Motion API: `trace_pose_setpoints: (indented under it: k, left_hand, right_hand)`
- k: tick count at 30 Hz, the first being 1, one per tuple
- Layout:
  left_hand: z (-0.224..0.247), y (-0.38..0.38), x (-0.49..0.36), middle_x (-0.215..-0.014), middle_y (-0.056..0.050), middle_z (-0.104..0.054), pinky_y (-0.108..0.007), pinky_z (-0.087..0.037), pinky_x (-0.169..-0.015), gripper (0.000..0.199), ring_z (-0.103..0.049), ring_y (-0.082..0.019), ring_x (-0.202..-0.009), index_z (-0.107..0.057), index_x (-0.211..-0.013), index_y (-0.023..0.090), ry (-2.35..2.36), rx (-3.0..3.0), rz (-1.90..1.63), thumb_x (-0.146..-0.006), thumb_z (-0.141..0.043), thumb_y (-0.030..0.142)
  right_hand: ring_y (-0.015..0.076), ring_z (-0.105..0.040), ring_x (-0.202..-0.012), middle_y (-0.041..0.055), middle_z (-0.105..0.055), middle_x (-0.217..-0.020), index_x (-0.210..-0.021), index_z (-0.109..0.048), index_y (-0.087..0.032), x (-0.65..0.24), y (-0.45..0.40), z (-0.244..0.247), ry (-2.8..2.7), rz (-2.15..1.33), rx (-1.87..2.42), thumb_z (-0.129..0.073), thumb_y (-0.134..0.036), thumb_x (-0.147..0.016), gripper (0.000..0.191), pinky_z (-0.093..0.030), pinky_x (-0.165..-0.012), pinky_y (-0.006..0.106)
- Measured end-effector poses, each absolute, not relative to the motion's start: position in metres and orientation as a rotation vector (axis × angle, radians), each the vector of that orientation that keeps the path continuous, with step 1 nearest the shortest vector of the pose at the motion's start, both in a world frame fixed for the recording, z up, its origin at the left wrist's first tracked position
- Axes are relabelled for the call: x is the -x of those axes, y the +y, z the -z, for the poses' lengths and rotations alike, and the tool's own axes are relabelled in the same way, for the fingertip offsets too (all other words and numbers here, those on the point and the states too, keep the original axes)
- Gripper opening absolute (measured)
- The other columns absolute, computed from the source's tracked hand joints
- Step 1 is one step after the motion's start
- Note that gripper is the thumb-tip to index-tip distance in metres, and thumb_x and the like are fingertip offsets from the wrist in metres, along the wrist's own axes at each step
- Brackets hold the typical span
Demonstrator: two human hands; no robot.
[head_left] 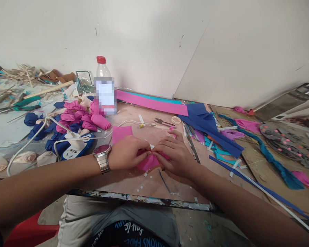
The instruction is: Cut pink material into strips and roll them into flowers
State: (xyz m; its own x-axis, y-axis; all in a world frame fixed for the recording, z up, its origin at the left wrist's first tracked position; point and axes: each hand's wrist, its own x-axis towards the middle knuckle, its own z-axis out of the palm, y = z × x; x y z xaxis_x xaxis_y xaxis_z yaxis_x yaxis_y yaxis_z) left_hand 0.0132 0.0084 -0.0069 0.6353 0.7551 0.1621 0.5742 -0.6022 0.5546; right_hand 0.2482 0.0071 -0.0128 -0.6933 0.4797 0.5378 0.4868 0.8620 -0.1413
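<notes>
Both hands meet at desk centre, working one small pink foam piece [149,162]. Step in hand, as I judge it: folding or rolling the piece into a petal-like shape, mid-pinch. Left hand [127,152], with a wristwatch [103,157] on it, curls over the piece from 9 o'clock; right hand [176,154] closes in from 3 o'clock. Fingers [162,148] of both hands are bent tight and nearly shut, tips touching each other over the top of the piece. The foam sits under and between the fingertips, its lower edge poking out at 6 o'clock onto the desk [154,187]. A small white scrap shows right at the pinch point; cannot tell what it is.

Next move likely calls for firm, steady pressure at the fold, keeping the edges lined up, with no slip between the two grips.

Around: flat pink foam square [121,133] just at 11 o'clock of the left hand. Pile of rolled pink pieces [83,116] further out at 10 o'clock, with dark blue ones beside. Power strip [76,145] at 9 o'clock, near the watch. Bottle [104,87] with red cap at 11 o'clock, far back. Scissors [164,122] and tape roll [175,120] at 12 to 1 o'clock. Blue foam sheets [211,128] at 2 o'clock.
</notes>
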Motion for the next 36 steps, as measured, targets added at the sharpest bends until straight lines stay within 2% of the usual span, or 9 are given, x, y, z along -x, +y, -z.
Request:
trace_pose_setpoints:
  k: [5, 13, 22, 28, 36]
  left_hand:
    - [0.012, 0.0072, -0.0136, -0.082, -0.005, -0.077, -0.031, -0.031, -0.06, 0.024, -0.066, -0.019, -0.072, -0.076, -0.095, 0.02, 1.079, -2.663, -0.487, -0.103, -0.056, 0.03]
    - [0.0145, 0.0077, -0.0143, -0.088, -0.005, -0.078, -0.031, -0.037, -0.063, 0.027, -0.07, -0.019, -0.077, -0.073, -0.097, 0.02, 1.046, -2.806, -0.433, -0.107, -0.051, 0.03]
    - [0.0095, 0.0049, -0.0145, -0.085, -0.002, -0.078, -0.029, -0.037, -0.063, 0.018, -0.07, -0.019, -0.076, -0.075, -0.095, 0.022, 1.103, -2.593, -0.493, -0.103, -0.059, 0.029]
    - [0.0128, 0.0057, -0.0156, -0.09, -0.004, -0.078, -0.031, -0.036, -0.064, 0.028, -0.071, -0.02, -0.079, -0.074, -0.1, 0.021, 1.068, -2.682, -0.441, -0.108, -0.05, 0.032]
    - [0.0111, 0.0066, -0.0152, -0.092, -0.004, -0.079, -0.03, -0.041, -0.07, 0.022, -0.071, -0.022, -0.083, -0.074, -0.101, 0.021, 1.118, -2.503, -0.468, -0.104, -0.055, 0.032]
  right_hand:
    - [0.0195, -0.067, -0.087, 0.0001, -0.078, -0.088, -0.096, -0.065, -0.022, -0.2471, 0.0068, 0.0145, -2.443, 0.0, 0.749, -0.061, -0.019, -0.103, 0.008, -0.03, -0.111, 0.048]
    - [0.0216, -0.064, -0.091, 0.0024, -0.075, -0.091, -0.099, -0.062, -0.021, -0.2457, 0.0069, 0.0176, -2.446, -0.021, 0.791, -0.057, -0.021, -0.104, 0.007, -0.032, -0.106, 0.046]
    - [0.0216, -0.063, -0.091, 0.0029, -0.074, -0.092, -0.1, -0.061, -0.022, -0.2468, 0.0069, 0.0168, -2.467, -0.039, 0.795, -0.054, -0.021, -0.105, 0.008, -0.032, -0.105, 0.046]
    - [0.0227, -0.062, -0.091, 0.0032, -0.071, -0.089, -0.095, -0.058, -0.022, -0.2451, 0.0059, 0.0141, -2.498, -0.07, 0.813, -0.051, -0.019, -0.102, 0.01, -0.032, -0.105, 0.047]
    - [0.0229, -0.063, -0.091, 0.003, -0.072, -0.092, -0.099, -0.063, -0.022, -0.2497, 0.008, 0.0153, -2.435, -0.202, 0.812, -0.059, -0.024, -0.099, 0.004, -0.033, -0.105, 0.046]
